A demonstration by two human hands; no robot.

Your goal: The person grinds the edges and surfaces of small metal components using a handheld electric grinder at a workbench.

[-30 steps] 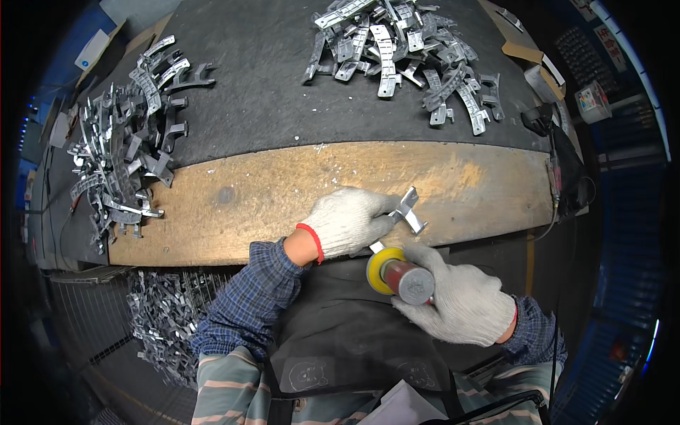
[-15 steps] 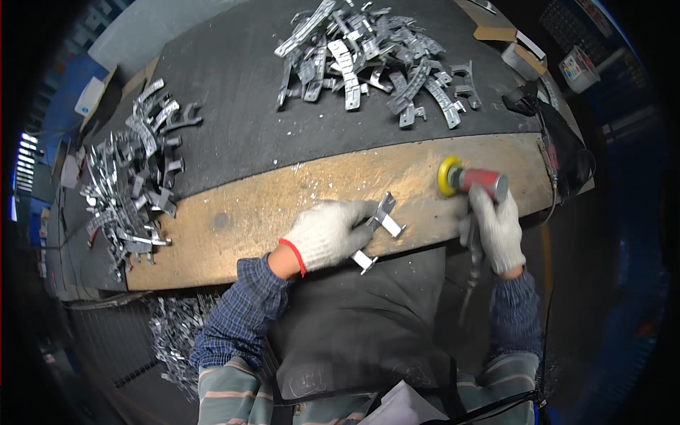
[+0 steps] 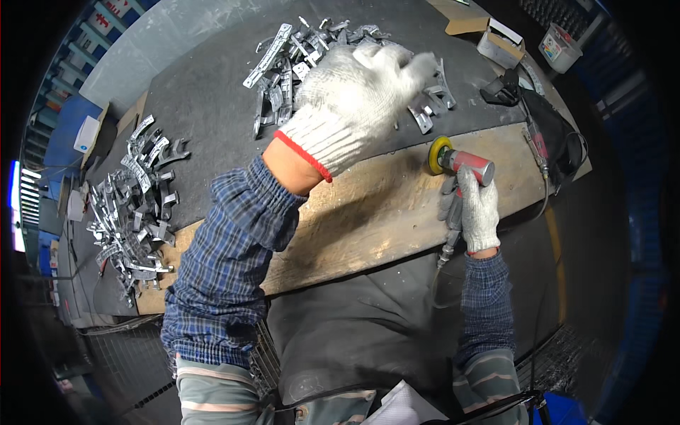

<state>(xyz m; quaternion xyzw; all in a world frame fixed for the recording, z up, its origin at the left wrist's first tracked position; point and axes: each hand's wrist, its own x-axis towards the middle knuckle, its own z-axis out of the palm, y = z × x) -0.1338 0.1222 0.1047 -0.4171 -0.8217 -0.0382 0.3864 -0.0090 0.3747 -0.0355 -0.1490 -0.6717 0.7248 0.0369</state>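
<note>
My left hand (image 3: 360,95), in a white knitted glove with a red cuff, is stretched out over a far pile of grey metal brackets (image 3: 268,60) and hides much of it. Its fingers point right and are apart, slightly blurred, with nothing visible in them. In a similar glove, my right hand (image 3: 480,211) grips a small air sander (image 3: 473,167) with a red body and a yellow disc. The disc faces left, just over the wooden board (image 3: 333,244) along the near edge of the bench.
A second heap of brackets (image 3: 131,212) lies at the left end. Cardboard boxes (image 3: 500,44) and a white bucket (image 3: 559,48) stand at the back right. Near a black bundle (image 3: 563,145), another hand tool (image 3: 537,147) with a hose lies at the right. Dark matting (image 3: 219,92) covers the bench behind the board.
My left hand has left the near board edge and reached forward to the far pile; the bracket it held is no longer visible in it. The sander has shifted slightly left.
</note>
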